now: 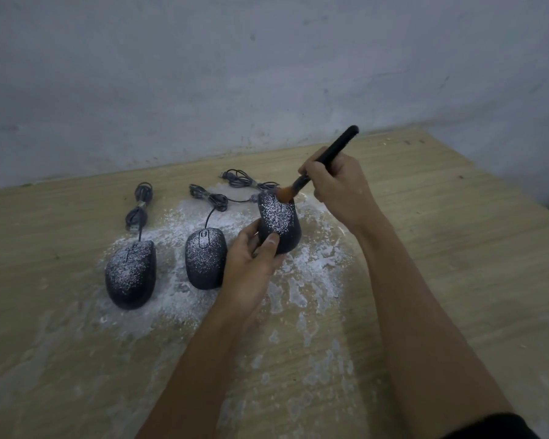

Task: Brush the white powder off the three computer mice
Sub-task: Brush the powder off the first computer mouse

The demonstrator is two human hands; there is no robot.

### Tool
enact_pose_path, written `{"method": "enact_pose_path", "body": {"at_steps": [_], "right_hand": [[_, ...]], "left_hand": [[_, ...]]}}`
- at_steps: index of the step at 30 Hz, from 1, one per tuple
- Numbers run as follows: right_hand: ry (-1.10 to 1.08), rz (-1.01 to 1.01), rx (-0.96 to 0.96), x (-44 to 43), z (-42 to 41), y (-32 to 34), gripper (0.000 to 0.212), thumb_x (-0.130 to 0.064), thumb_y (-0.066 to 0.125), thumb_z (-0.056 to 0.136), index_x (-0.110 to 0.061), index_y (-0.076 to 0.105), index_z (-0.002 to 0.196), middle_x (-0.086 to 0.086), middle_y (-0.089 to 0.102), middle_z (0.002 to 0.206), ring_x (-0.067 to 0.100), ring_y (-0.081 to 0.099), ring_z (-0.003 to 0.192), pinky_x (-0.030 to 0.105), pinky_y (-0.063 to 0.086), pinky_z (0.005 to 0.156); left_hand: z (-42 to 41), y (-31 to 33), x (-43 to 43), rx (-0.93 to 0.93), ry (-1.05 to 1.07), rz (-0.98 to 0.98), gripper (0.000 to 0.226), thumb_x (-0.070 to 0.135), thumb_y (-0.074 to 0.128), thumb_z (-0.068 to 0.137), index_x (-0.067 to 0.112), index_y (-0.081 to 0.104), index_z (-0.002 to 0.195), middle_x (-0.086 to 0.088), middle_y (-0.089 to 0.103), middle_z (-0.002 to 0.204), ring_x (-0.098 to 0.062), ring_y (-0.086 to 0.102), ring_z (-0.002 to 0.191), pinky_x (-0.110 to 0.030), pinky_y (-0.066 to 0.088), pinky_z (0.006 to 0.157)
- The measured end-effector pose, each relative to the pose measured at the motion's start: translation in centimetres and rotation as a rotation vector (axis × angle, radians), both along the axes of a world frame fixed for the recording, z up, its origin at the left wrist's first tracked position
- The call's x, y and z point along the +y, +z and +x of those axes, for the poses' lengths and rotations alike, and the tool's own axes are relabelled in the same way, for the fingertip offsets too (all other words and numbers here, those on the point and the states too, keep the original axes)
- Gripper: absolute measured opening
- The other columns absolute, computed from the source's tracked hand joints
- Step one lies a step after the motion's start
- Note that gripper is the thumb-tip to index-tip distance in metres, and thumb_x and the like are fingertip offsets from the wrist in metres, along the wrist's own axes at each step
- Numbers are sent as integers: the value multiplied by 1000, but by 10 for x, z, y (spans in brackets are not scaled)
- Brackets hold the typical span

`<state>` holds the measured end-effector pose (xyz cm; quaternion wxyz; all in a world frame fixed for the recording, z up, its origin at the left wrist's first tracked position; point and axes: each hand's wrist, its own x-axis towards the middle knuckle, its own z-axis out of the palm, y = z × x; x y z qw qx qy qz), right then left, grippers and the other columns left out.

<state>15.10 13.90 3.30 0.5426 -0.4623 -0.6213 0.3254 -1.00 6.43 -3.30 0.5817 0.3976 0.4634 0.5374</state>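
Three black wired mice speckled with white powder are in view. The left mouse (130, 274) and the middle mouse (205, 257) lie flat on the wooden table (441, 248). My left hand (251, 264) grips the right mouse (279, 221) by its near end and holds it tilted up off the table. My right hand (338, 188) holds a black-handled brush (327, 156); its orange bristles touch the far end of the raised mouse.
White powder (301, 280) is spread over the table around and in front of the mice. Coiled cables (140, 204) lie behind them, close to the grey wall (235, 74). The table's right edge runs diagonally at the far right.
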Motion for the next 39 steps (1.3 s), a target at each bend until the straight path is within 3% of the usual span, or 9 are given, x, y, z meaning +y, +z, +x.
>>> {"method": "enact_pose_path", "body": {"at_steps": [13,22,26,29,31,35,39], "right_hand": [[-53,4,-24,2,-2,1,22,-22,60,92,-3,68,82,8,48,62,16,39,51,33,33,49],[-19,2,-56,-1,-4,3,19,-22,60,94,-14,71,81,3,50,61,16,41,53,34,34,50],[-74,8,-38,-1,-3,5,21,-21,61,96,-6,70,83,9,50,63,20,40,53,36,34,51],[-48,-1,-104,-5,-1,4,23,-23,61,92,-5,71,83,9,52,62,16,41,51,29,32,46],[-70,-16,-45,-9,0,2,26,-26,60,87,-3,68,80,5,48,58,14,38,48,27,31,43],[-98,6,-14,-19,3,-6,19,-27,61,94,-16,72,83,16,50,60,17,39,49,27,30,43],[-121,-19,104,-25,3,-12,16,-27,59,88,-20,67,76,-6,44,52,12,34,44,30,28,43]], "left_hand": [[0,1,-1,13,-3,-1,37,11,56,99,20,51,135,1,68,127,-10,69,109,-24,56,84],[0,1,-1,10,-1,-13,35,11,56,100,24,52,132,2,67,128,-9,69,109,-23,55,83],[0,2,-1,-9,2,-23,36,11,56,99,21,52,134,0,66,129,-11,68,112,-24,56,85],[0,3,-1,-20,4,-30,39,11,55,100,15,50,138,-2,67,128,-13,68,112,-23,57,84],[0,3,-1,-14,3,-29,40,12,55,100,14,50,139,-2,68,126,-12,70,109,-23,56,84],[1,2,-1,-11,6,-32,41,14,55,100,12,49,141,-4,68,127,-11,70,107,-23,56,86],[0,2,-2,6,3,-29,41,14,55,100,13,50,141,-4,67,128,-10,71,106,-20,56,81]]}}
